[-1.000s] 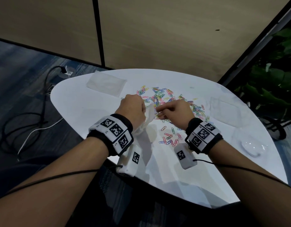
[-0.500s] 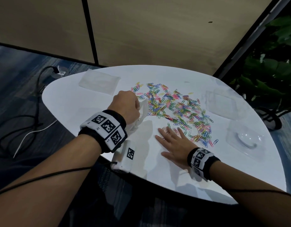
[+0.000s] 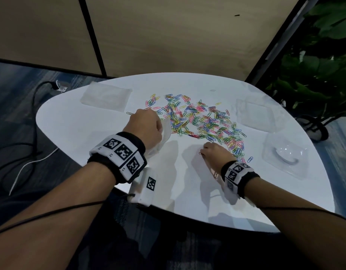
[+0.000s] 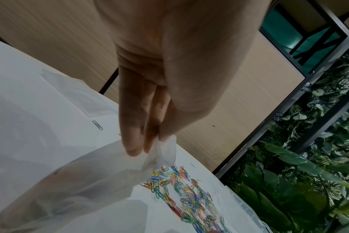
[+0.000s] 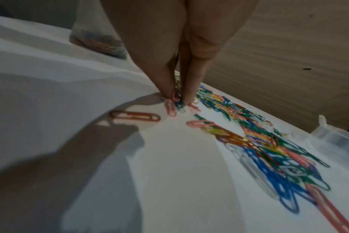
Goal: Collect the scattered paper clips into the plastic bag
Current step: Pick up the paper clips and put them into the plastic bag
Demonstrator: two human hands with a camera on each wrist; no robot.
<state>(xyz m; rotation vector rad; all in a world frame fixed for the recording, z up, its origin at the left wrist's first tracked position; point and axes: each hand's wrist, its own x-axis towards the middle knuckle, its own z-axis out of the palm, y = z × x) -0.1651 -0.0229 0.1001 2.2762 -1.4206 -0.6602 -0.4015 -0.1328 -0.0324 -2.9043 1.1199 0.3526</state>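
Clear plastic bag point(image 4: 102, 171), rim pinched between thumb and fingers of left hand point(image 3: 144, 128), hanging just above white table point(image 3: 102, 137), left of the clip spread. Right hand point(image 3: 215, 152), fingertips point(image 5: 186, 94) bunched together on a few paper clips point(image 3: 199, 121) at the heap's near edge. Remaining coloured clips scattered across table centre. Flat clear bags far left and right; clear plastic tray point(image 3: 285, 155) at right.
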